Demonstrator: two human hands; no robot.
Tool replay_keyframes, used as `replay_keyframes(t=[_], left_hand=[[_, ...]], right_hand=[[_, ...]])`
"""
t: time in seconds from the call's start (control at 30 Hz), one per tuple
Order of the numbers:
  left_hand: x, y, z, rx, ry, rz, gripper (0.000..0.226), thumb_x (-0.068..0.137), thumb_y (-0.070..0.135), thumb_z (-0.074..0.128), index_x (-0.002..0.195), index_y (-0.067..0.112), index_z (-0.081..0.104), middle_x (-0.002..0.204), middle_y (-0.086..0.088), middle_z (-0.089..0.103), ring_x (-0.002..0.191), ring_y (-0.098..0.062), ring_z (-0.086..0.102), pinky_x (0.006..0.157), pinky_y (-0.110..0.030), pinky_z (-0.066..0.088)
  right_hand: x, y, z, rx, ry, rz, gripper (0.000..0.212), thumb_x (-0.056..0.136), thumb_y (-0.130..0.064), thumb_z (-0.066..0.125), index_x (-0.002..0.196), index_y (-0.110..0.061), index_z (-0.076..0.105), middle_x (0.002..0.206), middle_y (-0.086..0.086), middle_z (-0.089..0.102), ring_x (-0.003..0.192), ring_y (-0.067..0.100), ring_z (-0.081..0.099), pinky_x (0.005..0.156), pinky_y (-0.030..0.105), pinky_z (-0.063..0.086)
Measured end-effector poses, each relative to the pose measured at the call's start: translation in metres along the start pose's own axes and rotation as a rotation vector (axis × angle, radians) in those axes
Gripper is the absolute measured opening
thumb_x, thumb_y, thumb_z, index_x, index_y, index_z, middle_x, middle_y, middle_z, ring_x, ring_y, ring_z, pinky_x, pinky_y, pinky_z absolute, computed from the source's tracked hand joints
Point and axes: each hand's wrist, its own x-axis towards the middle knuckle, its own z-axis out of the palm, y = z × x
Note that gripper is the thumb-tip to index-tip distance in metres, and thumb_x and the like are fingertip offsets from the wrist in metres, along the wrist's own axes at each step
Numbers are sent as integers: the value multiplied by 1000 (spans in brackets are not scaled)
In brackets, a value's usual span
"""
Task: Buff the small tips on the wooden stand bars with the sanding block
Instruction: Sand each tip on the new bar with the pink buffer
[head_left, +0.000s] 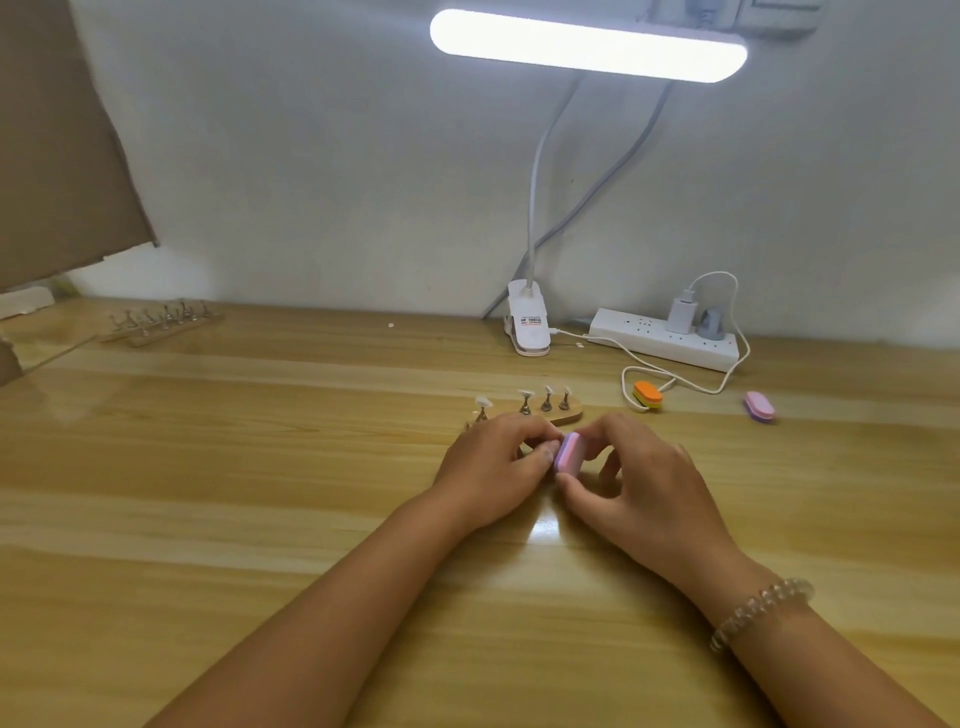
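Your right grip (631, 480) pinches the sanding block (567, 453), near side of the wooden stand bar (563, 415). Your left grip (493, 462) is curled against the block; can't tell what it's grasping.

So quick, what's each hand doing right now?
Left hand: fingers curled; what they hold, if anything, cannot be told.
Right hand: pinching the pink sanding block.
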Motion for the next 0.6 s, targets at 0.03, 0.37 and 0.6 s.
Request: replay_keyframes(t=[0.03,0.37,0.6], left_hand=[[0,0,0,0,1,-4,15,96,26,59,98,33,72,101,15,68,73,-2,51,80,-33,49],[0,0,0,-18,-3,1,15,95,28,60,93,38,71,96,19,68,73,-2,53,81,-35,51],[0,1,0,-11,-3,-7,15,95,27,60,98,34,73,100,15,69,75,-6,54,80,-34,51]], right_hand=[[1,1,0,1,25,30,27,76,-34,76,94,-27,57,90,-18,57,71,4,56,77,37,46],[2,3,-2,3,64,62,27,76,-32,76,93,-28,55,92,-18,57,72,3,56,79,38,45],[2,1,-1,23,57,40,25,77,-28,77,91,-27,56,92,-18,56,67,3,56,73,37,48]])
